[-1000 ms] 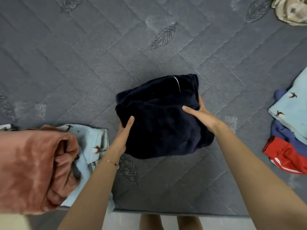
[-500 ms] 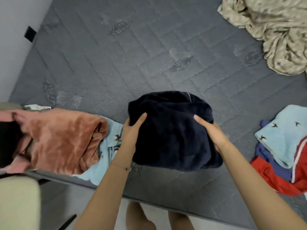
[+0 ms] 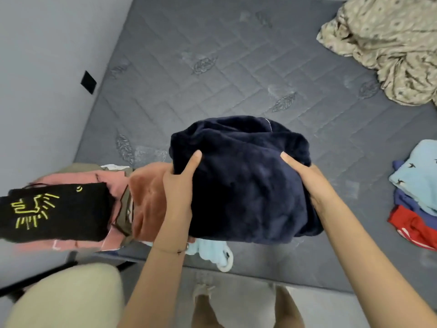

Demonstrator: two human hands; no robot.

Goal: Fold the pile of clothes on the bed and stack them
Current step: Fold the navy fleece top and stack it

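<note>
Navy fleece bundle (image 3: pixel 241 185), folded thick, sits between 2 hands over the near edge of the grey quilted mattress (image 3: pixel 212 67). The left hand (image 3: pixel 179 183) grips its left side with the thumb laid on top, and the right hand (image 3: pixel 305 183) clasps its right side the same way. The fingers of both are hidden under the cloth. A light blue piece (image 3: pixel 210 252) shows under the bundle's near edge. Just left lies a rust fleece (image 3: pixel 146 202), partly covered by the bundle, then a pink garment (image 3: pixel 113 181) and a black one with a yellow drawing (image 3: pixel 54 211). At the right edge lies a pale blue bird-print cloth (image 3: pixel 418 176) over a red garment (image 3: pixel 411 223). Far right, a crumpled beige patterned sheet (image 3: pixel 387 50).
</note>
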